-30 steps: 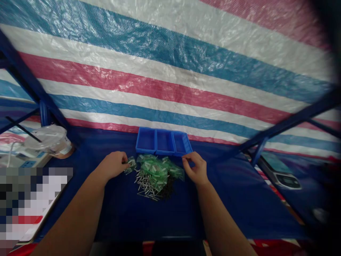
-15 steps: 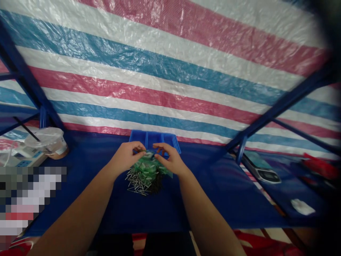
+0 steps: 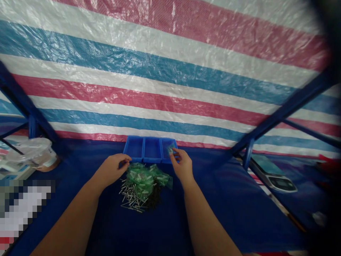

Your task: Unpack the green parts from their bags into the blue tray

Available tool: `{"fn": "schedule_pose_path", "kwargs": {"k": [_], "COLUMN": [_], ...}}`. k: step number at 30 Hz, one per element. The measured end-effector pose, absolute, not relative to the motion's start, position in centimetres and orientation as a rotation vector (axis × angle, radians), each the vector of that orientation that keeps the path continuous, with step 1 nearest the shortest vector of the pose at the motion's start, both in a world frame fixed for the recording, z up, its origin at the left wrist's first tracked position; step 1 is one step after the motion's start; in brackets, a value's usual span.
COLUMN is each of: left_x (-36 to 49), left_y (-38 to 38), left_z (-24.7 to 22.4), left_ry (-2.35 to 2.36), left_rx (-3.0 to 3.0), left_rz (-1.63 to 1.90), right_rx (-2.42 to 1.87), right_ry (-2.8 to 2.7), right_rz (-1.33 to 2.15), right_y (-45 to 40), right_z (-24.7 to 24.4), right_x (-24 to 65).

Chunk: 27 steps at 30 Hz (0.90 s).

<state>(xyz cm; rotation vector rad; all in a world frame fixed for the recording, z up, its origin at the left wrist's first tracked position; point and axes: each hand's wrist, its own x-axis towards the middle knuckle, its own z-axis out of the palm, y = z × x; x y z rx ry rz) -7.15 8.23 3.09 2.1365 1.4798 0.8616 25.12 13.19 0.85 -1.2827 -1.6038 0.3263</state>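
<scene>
Hands have split since the last frame. Right hand [image 3: 182, 167] has moved off the pile to its 1 o'clock, fingers pinched together on a small clear-green bag [image 3: 170, 151], above the right compartment of the blue three-bay tray [image 3: 133, 138]. Left hand [image 3: 113, 170] is at the pile's 10 o'clock, fingers curled together; can't tell if they hold anything. Green bag pile [image 3: 140, 177] and loose steel pins [image 3: 130, 197] lie on the blue-covered bench [image 3: 213, 213], tray at 12 o'clock.

This is a small work spot set up in a tent. A striped tarp [image 3: 160, 71] hangs on a blue metal frame [image 3: 282, 110], with small blue bins [image 3: 150, 149] on a blue table [image 3: 226, 213] and a scale [image 3: 273, 177] nearby.
</scene>
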Motion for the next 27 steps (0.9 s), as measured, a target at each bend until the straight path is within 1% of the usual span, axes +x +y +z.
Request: {"fn": "schedule_pose_path", "kwargs": {"k": [3,6,13,15,19,22,27], "left_x": [-7.8,-7.6,-6.7,-6.5,-6.0,-5.8,-5.6], "left_y": [8.4,8.2,8.5,8.6,8.6,8.5,8.4], "left_z": [2.9,2.8,2.0,1.8,1.6,1.7,1.8], "left_ry": [1.443,1.425,1.382,1.382,1.389,1.376,1.367], "left_rx": [2.211,2.232,2.302,2.324,2.348,2.343,2.277], "left_rz": [0.723,0.686,0.694,0.679,0.704,0.766,0.900], "right_rx": [-1.348,-1.298,-1.176,-1.248,-1.586,-1.730,-1.671], "right_ry": [-1.698,-1.775,-1.962,-1.935,-1.724,-1.717,-1.746], "right_rz": [0.203,0.127,0.233,0.157,-0.091,-0.035,0.059], "right_y": [13.0,12.1,10.4,10.5,11.3,11.9,12.6], "right_z": [1.0,1.9,3.5,3.5,3.0,2.1,0.8], "right_x": [25.2,24.4,22.6,23.1,25.3,26.6,26.7]}}
